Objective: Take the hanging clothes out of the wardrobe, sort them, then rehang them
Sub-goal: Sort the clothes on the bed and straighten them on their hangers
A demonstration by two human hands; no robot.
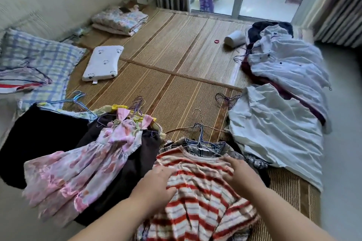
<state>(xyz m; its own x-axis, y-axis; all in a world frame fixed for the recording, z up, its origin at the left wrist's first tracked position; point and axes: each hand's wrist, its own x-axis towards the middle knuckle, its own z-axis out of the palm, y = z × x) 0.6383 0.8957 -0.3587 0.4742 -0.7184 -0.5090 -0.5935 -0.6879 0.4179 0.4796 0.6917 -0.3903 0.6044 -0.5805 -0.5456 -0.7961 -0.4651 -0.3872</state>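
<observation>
A red-and-white striped shirt [197, 197] lies on top of a pile of clothes on hangers at the near edge of the bamboo mat [166, 76]. My left hand [156, 182] grips its left side, fingers curled into the cloth. My right hand [241, 174] holds the right shoulder area, fingers bent over the fabric. Under the shirt sits a plaid garment on a wire hanger [199, 133]. A pink floral dress [82, 166] lies to the left over dark brown and black clothes [39, 139]. White shirts [274, 133] form a pile on the right.
A small white pillow [101, 62] and a checked pillow [37, 60] lie at the left. Folded bedding [119, 20] sits at the back. More white and dark clothes [284, 60] are heaped far right beside a white cup [234, 39]. A glass door stands beyond the mat.
</observation>
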